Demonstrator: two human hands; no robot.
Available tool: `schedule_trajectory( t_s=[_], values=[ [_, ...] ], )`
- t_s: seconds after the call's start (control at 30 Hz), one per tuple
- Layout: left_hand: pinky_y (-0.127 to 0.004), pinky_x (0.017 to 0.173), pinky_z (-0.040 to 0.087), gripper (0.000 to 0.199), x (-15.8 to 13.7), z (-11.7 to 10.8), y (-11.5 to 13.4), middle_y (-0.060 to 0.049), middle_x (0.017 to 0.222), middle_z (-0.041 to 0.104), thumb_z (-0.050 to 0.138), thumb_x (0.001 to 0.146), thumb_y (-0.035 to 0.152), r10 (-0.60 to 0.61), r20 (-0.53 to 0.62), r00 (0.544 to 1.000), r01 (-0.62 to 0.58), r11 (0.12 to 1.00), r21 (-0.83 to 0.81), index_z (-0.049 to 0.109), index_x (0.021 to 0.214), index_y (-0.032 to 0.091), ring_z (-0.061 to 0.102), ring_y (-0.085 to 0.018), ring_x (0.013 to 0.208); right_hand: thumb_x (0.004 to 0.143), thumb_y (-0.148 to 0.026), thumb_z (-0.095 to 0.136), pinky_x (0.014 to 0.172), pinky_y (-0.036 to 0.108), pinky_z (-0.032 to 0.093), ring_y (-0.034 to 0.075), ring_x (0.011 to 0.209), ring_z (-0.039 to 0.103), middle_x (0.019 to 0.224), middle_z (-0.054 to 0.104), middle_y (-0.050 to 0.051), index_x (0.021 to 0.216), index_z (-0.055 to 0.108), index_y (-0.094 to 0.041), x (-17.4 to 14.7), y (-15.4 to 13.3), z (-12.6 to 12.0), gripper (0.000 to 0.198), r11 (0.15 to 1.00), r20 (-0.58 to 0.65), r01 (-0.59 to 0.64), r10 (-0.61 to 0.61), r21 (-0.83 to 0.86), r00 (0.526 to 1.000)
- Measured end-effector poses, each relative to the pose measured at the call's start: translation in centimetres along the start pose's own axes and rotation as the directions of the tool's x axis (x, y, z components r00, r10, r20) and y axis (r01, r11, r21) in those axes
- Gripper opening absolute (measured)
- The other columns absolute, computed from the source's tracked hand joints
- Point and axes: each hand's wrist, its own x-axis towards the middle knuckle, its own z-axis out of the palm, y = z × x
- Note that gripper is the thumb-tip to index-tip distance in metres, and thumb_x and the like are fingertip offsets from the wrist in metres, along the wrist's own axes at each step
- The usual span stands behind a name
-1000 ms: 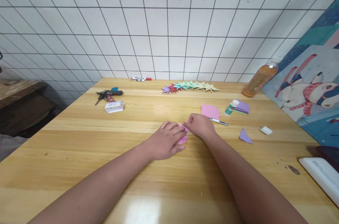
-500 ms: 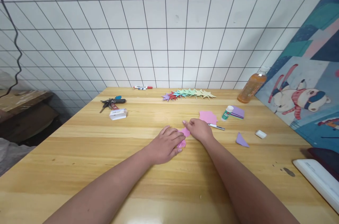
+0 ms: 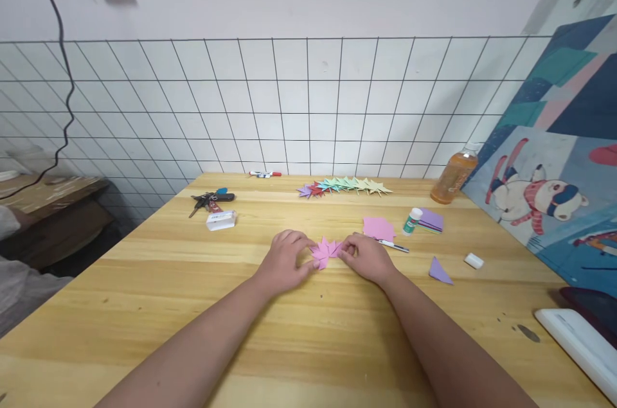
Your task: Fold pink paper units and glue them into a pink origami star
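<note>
- We have the pink folded piece (image 3: 326,252) flat on the wooden table (image 3: 308,344), between our two hands, with several sharp points fanned around its middle.
- Our left hand (image 3: 284,260) curves around its left side, thumb and fingers spread apart, their tips at the paper's edge.
- Our right hand (image 3: 367,258) has thumb and forefinger brought together, seemingly pinching the rightmost tip.
- We judge the folding of this piece well advanced, since its points already stand out; whether any crease is left to press, we cannot tell.
- Just beyond our right hand lie flat pink paper (image 3: 378,228), not folded into points, and a pen (image 3: 395,246).
- Farther right, we see a glue stick (image 3: 411,221) beside a purple-topped paper stack (image 3: 432,219), then a purple triangle (image 3: 439,271), only simply folded by its look.
- Near the wall, a row of pointed paper pieces (image 3: 344,186), purple through red and green to yellow, lies finished, as we judge; the pink one is apart from it.
</note>
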Motion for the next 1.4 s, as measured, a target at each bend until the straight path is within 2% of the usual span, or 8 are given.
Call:
schedule_trajectory(
  t_s=[0.2, 0.57, 0.93, 1.07, 1.17, 1.27, 1.33, 1.4],
  values=[
    [-0.041, 0.088, 0.033, 0.049, 0.1, 0.6, 0.1, -0.003, 0.099, 0.057, 0.071, 0.061, 0.048, 0.014, 0.076, 0.997, -0.014, 1.000, 0.008, 0.057, 0.102, 0.025, 0.048, -0.023, 0.097, 0.079, -0.031, 0.056, 0.054, 0.021, 0.030, 0.011, 0.062, 0.053, 0.067, 0.061, -0.002, 0.076, 0.065, -0.022, 0.1, 0.0, 0.1, 0.013, 0.999, 0.052, -0.018, 0.020, -0.033, 0.998],
    [-0.040, 0.091, 0.032, 0.034, 0.1, 0.3, 0.3, -0.003, 0.100, 0.060, 0.065, 0.071, 0.044, 0.090, 0.090, 0.992, -0.087, 0.996, -0.034, 0.059, 0.099, 0.025, 0.049, -0.022, 0.097, 0.080, -0.032, 0.054, 0.054, 0.021, 0.029, 0.011, 0.061, 0.053, 0.067, 0.062, -0.003, 0.080, 0.063, -0.022, 0.1, 0.1, 0.1, 0.013, 0.999, 0.040, -0.036, 0.037, -0.016, 0.999],
    [-0.037, 0.087, 0.040, 0.036, 0.4, 1.0, -1.3, -0.006, 0.101, 0.061, 0.060, 0.077, 0.040, -0.089, -0.146, 0.985, 0.065, 0.985, -0.163, 0.057, 0.107, 0.021, 0.052, -0.022, 0.098, 0.081, -0.026, 0.052, 0.056, 0.022, 0.032, 0.012, 0.062, 0.052, 0.068, 0.062, -0.002, 0.074, 0.060, -0.022, -0.2, -0.4, 0.3, 0.011, 0.992, -0.036, 0.119, -0.121, -0.046, 0.992],
    [-0.041, 0.094, 0.038, 0.048, 0.2, 1.0, -0.9, -0.008, 0.114, 0.057, 0.063, 0.073, 0.041, -0.135, -0.210, 0.968, 0.086, 0.971, -0.225, 0.052, 0.116, 0.021, 0.049, -0.025, 0.109, 0.084, -0.027, 0.051, 0.059, 0.023, 0.033, 0.013, 0.068, 0.055, 0.073, 0.063, -0.001, 0.077, 0.061, -0.022, -0.4, -0.4, 0.1, 0.013, 0.958, -0.046, 0.257, -0.264, -0.129, 0.963],
    [-0.044, 0.101, 0.034, 0.063, 0.2, 0.8, -0.7, -0.011, 0.128, 0.048, 0.066, 0.070, 0.043, -0.213, -0.217, 0.953, 0.134, 0.934, -0.331, 0.045, 0.126, 0.021, 0.041, -0.027, 0.120, 0.088, -0.031, 0.047, 0.066, 0.025, 0.036, 0.015, 0.076, 0.057, 0.081, 0.065, 0.002, 0.084, 0.063, -0.021, -0.8, -0.6, -0.1, 0.019, 0.904, -0.084, 0.380, -0.401, -0.196, 0.912],
    [-0.045, 0.104, 0.028, 0.066, 0.1, 0.3, -0.8, -0.011, 0.132, 0.045, 0.070, 0.066, 0.044, -0.227, -0.122, 0.966, 0.151, 0.882, -0.447, 0.048, 0.125, 0.023, 0.035, -0.030, 0.126, 0.091, -0.033, 0.042, 0.068, 0.025, 0.037, 0.015, 0.077, 0.057, 0.082, 0.065, 0.005, 0.086, 0.063, -0.020, -1.1, -1.0, -0.3, 0.025, 0.854, -0.090, 0.461, -0.492, -0.239, 0.866],
    [-0.044, 0.101, 0.032, 0.071, 0.1, 0.1, -0.8, -0.012, 0.126, 0.051, 0.072, 0.064, 0.042, -0.227, -0.038, 0.973, 0.161, 0.790, -0.591, 0.045, 0.127, 0.023, 0.041, -0.030, 0.122, 0.092, -0.033, 0.041, 0.070, 0.025, 0.037, 0.015, 0.077, 0.057, 0.082, 0.065, 0.005, 0.086, 0.063, -0.020, -1.4, -1.3, -0.3, 0.026, 0.836, -0.105, 0.493, -0.528, -0.243, 0.843],
    [-0.040, 0.094, 0.039, 0.082, 0.2, 0.1, -0.7, -0.012, 0.113, 0.058, 0.073, 0.065, 0.039, -0.231, 0.044, 0.972, 0.183, 0.627, -0.757, 0.033, 0.134, 0.024, 0.051, -0.026, 0.111, 0.092, -0.032, 0.042, 0.070, 0.024, 0.038, 0.014, 0.077, 0.058, 0.082, 0.065, 0.005, 0.086, 0.063, -0.020, -1.5, -1.5, -0.3, 0.025, 0.830, -0.131, 0.507, -0.543, -0.232, 0.830]
  ],
)
